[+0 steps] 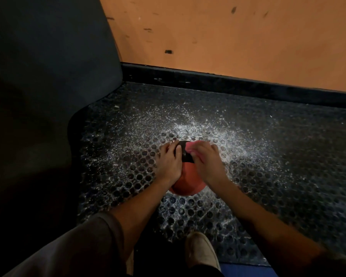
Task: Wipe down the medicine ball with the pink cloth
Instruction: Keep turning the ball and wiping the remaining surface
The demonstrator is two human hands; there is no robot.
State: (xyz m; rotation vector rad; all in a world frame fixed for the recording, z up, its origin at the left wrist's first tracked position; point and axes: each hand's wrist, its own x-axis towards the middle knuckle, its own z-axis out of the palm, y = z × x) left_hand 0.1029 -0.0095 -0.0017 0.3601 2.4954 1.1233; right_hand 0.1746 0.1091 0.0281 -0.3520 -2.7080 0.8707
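A large dark padded surface is noted along the left side. To its right, the left hand is laid against the left flank of the round red-orange medicine ball. Its fingers are extended and spread along the curve, pressing on the ball rather than closing round anything. The ball is marked with a black band across its top and is seated on the black studded rubber floor mat, in front of the person.

A small pink cloth is pressed on the ball's upper right. The right hand is blurred, and its fingers appear to be curled over the cloth, holding it to the ball.

A pale shoe is seen at the lower centre. A scuffed orange wall with black skirting bounds the mat at the rear.
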